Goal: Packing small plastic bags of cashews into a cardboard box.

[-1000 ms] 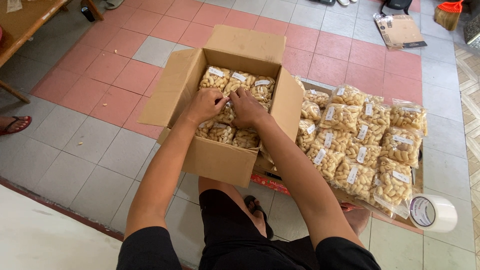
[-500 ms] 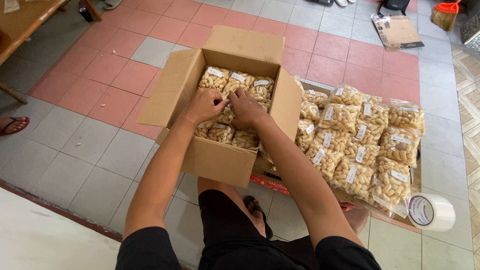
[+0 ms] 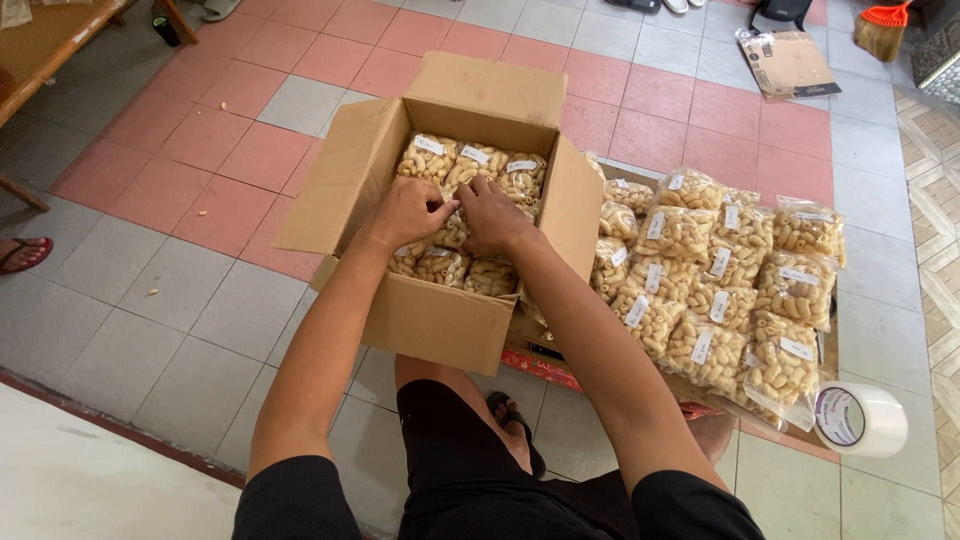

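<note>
Left grip: the left hand (image 3: 408, 212) is curled inside the box, fingers pinched on a clear plastic bag of pale macaroni-shaped snacks (image 3: 452, 230) in the middle row.
Right grip: the right hand (image 3: 492, 218) presses fingers-down on the same bag, just right of the left hand, thumbs nearly touching.
Container: open brown cardboard box (image 3: 430, 318) on the tiled floor, all four flaps spread outward; it is nearly full of labelled snack bags in rows, far row (image 3: 472, 166) standing upright.
Right of box: a heap of matching snack bags (image 3: 720, 280) lying on flattened cardboard, touching the box's right flap.
Near right: a roll of clear packing tape (image 3: 858, 420) beside the heap.
Open room: bare grey and red floor tiles (image 3: 160, 220) left of the box.
</note>
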